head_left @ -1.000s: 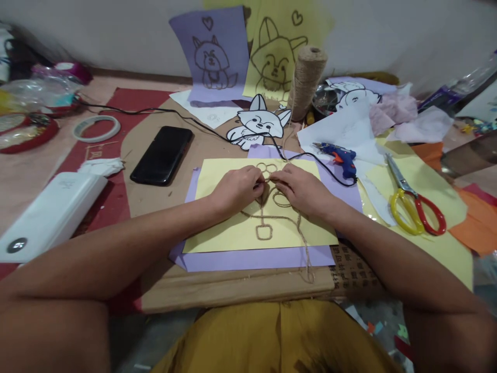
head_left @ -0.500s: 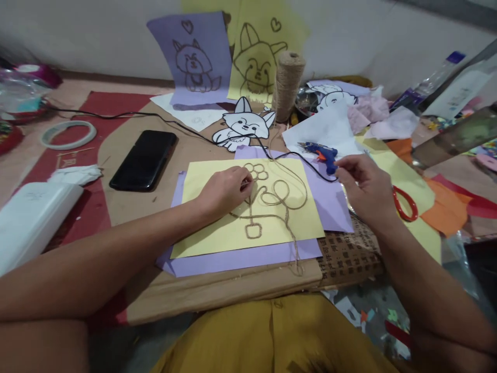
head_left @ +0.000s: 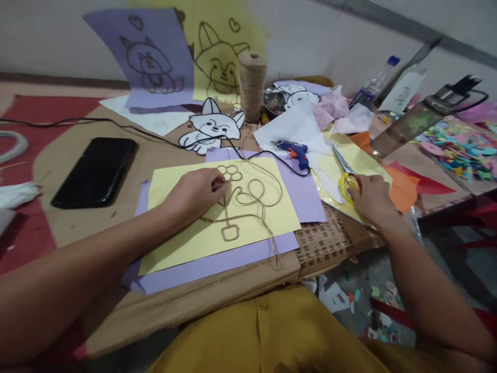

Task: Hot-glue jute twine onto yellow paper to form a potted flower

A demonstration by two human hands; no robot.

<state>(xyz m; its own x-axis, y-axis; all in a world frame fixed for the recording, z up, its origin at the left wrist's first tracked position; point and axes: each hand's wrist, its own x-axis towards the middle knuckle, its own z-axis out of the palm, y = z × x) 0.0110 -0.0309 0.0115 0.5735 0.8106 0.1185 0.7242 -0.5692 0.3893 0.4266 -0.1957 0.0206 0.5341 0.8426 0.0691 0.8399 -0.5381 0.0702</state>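
By the table's (head_left: 186, 303) front edge, the left hand's (head_left: 200, 190) fingers pinch together on twine (head_left: 248, 215), seemingly pinning it; the right hand's (head_left: 370, 199) fingers curl around the scissors' (head_left: 345, 164) handles.

A phone (head_left: 95, 172) lies between a tape roll (head_left: 20, 147) and a paper fox (head_left: 216, 126), a purple drawing (head_left: 145, 59) is against the wall (head_left: 310, 41), and a bottle (head_left: 407, 123) is near orange paper (head_left: 402, 189) and colourful scraps (head_left: 462, 150).

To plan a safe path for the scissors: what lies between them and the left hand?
In the head view, from the left hand: twine loops on the yellow sheet, then purple paper, then white paper near the scissors.
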